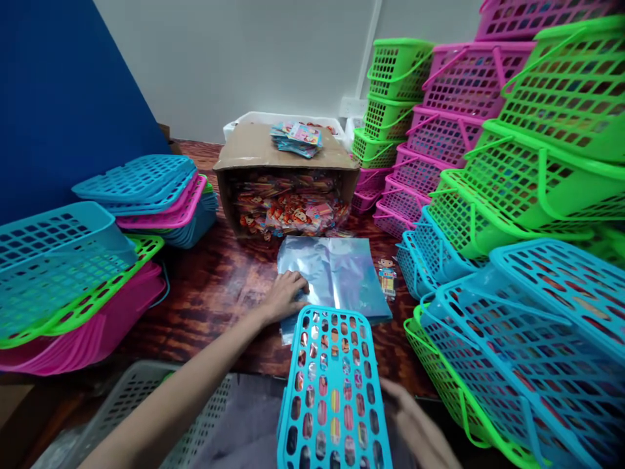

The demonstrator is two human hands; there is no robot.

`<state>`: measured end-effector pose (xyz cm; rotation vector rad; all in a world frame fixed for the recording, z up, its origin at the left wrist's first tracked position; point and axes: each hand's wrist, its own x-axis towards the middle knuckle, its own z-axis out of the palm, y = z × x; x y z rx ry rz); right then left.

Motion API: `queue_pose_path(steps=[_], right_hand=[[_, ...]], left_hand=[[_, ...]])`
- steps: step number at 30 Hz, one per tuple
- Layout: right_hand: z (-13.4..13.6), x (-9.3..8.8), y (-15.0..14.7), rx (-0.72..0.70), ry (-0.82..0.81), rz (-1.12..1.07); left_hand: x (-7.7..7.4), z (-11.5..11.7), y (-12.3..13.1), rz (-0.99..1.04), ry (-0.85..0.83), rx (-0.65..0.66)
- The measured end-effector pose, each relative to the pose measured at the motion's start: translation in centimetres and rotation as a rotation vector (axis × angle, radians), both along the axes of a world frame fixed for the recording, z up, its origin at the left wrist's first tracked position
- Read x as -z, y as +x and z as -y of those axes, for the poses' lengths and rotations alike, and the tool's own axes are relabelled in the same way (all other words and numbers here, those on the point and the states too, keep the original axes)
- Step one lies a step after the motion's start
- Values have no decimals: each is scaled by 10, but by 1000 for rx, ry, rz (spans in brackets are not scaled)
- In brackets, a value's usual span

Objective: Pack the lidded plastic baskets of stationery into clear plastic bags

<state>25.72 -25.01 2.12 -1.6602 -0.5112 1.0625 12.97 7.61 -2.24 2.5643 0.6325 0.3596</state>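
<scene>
My left hand (286, 296) reaches forward and rests on the near left edge of a stack of shiny clear plastic bags (336, 273) on the wooden table, its fingers curled at the edge. My right hand (413, 423) grips the right side of a blue lidded basket (334, 391), which is held close to me with colourful packets showing through its holes. A small cartoon sticker packet (387, 277) lies just right of the bags.
An open cardboard box (288, 189) full of colourful packets lies on its side behind the bags, more packets (297, 138) on top. Stacks of green, pink and blue baskets (512, 150) fill the right. Basket lids (146, 195) and baskets pile up left. A grey basket (146, 397) sits near me.
</scene>
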Motion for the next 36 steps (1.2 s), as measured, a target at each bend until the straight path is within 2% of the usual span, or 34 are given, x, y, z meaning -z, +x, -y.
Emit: queue_pose_path(steps=[2,5,6,7,10,13,17,20,23,26,29,33,36], right_hand=[[-36,-18,27,-8,1,191],[-113,-25,76,42,33,598],[-140,-24,91,100,-82,764],[-166,-21,104,147,-286,917],[-223,-9,128,289,-477,968],[-244,5,133,301,-553,980],[-245,19,136,245,-626,1066],[-249,24,143,209,-666,1096],[-256,23,149,231,-709,1055],[-265,8,153,244,-656,1020],[-284,-23,153,259,-461,1038],[-343,-70,142,250,-152,943],[-393,-95,123,104,39,745]], left_hand=[[1,2,1,4,6,-10],[-1,6,1,-1,28,-34],[-3,7,1,-5,39,-42],[-4,8,1,-10,49,-52],[-5,9,-2,-18,77,-69],[-4,9,-4,2,71,-83],[0,9,-3,52,22,-105],[3,6,0,58,20,-111],[4,3,2,54,14,-120],[1,-2,4,15,-30,-115],[-8,-10,7,12,-72,-99],[-30,-17,14,-9,-34,-76],[-48,-19,17,-37,45,-66]])
